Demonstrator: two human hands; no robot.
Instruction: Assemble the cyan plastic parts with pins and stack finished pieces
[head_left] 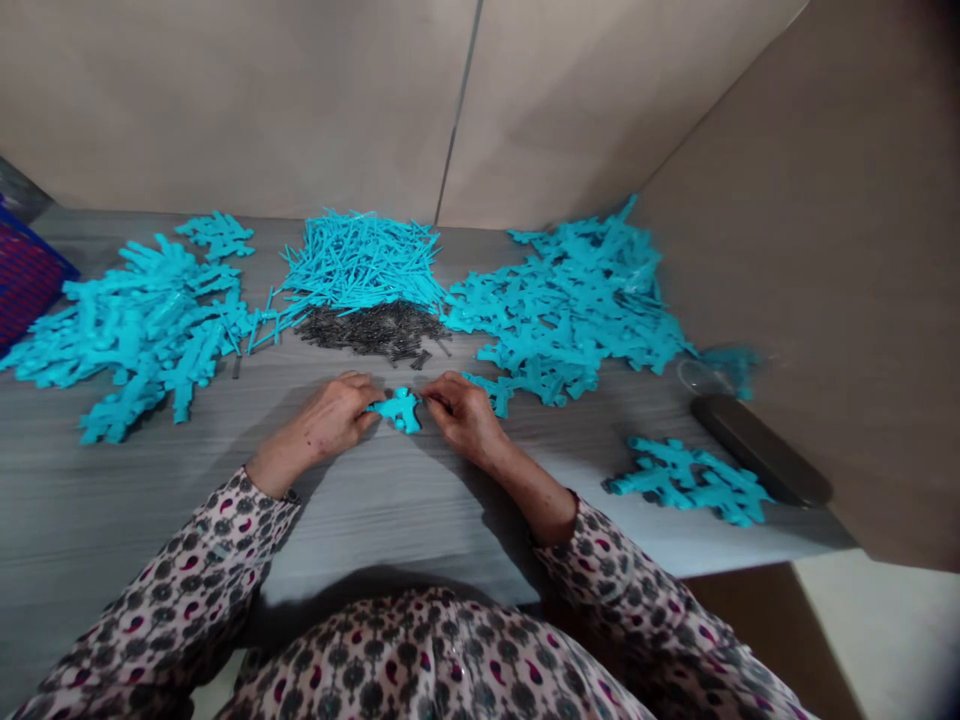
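Observation:
A small turquoise plastic piece [400, 410], shaped like a toy gun, is held low over the table between my two hands. My left hand [330, 425] grips its left end between thumb and fingers. At the opposite end, my right hand [465, 415] is closed in a pinch close to the piece; what its fingertips hold is too small to make out. Just beyond my hands lies a heap of small dark pins [375, 332], and behind it a pile of thin turquoise sticks [367, 262].
Turquoise gun-shaped parts are heaped at left [127, 320] and right [570, 310]. A smaller group of turquoise pieces [690, 480] lies at right beside a dark elongated case [757, 450]. Panels stand behind and right of the table [360, 520]. A blue-red woven bag [30, 275] sits far left.

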